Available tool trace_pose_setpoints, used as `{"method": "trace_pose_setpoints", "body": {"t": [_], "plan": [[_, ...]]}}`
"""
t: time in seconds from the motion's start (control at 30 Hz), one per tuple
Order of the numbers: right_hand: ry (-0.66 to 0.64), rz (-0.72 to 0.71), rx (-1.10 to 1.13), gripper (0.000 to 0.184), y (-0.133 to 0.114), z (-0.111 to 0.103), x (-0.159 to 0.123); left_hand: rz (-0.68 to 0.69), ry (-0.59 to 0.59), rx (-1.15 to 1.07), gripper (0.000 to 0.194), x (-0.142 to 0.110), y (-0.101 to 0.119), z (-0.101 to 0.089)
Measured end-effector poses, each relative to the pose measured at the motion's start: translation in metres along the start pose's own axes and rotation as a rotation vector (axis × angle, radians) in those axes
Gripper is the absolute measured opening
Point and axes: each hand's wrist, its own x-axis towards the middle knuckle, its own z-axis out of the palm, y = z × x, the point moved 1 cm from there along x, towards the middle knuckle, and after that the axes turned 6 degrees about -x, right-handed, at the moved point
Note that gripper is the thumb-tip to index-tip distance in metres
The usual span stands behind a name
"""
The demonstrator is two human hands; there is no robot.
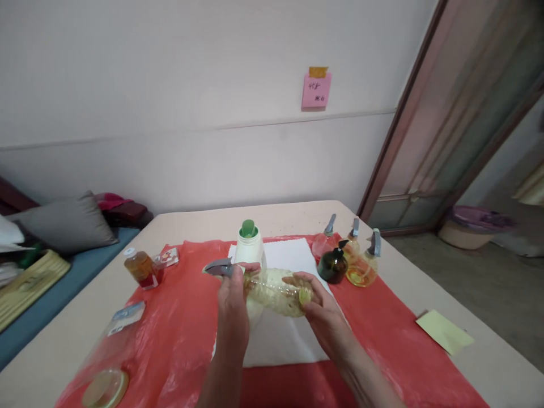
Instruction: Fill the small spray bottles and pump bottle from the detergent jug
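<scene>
My left hand (233, 294) is closed round the neck end of a clear plastic bottle (274, 290) that lies sideways above a white sheet (293, 340). A grey pump head (219, 267) sticks out to the left past my left fingers. My right hand (317, 303) grips the bottle's yellowish base end. Right behind the bottle stands a white jug (249, 246) with a green funnel-like top (248, 229).
A red plastic sheet (178, 334) covers the beige table (501, 368). At the back right stand a dark round pump bottle (334, 265) and clear dispensers (361, 266). A small amber bottle (140, 268) stands left; a clear jar (104, 368) lies front left; a yellow note (444, 330) lies right.
</scene>
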Motion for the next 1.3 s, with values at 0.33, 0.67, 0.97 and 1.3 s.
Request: {"method": "trace_pose_setpoints", "body": {"t": [0.33, 0.67, 0.97, 1.3], "plan": [[0.033, -0.048, 0.029, 0.061, -0.002, 0.013, -0.011, -0.046, -0.081, -0.061, 0.042, -0.004, -0.007, 0.002], [-0.226, 0.366, 0.254, 0.065, 0.039, 0.030, -0.021, 0.038, -0.173, -0.105, 0.033, -0.006, 0.006, -0.010], [-0.174, 0.236, 0.190, 0.069, 0.033, 0.065, -0.029, 0.178, -0.016, -0.077, 0.022, 0.000, 0.030, -0.026], [-0.344, 0.398, 0.287, 0.075, 0.051, 0.080, -0.031, 0.199, -0.032, -0.089, 0.022, -0.010, 0.051, -0.033]]}}
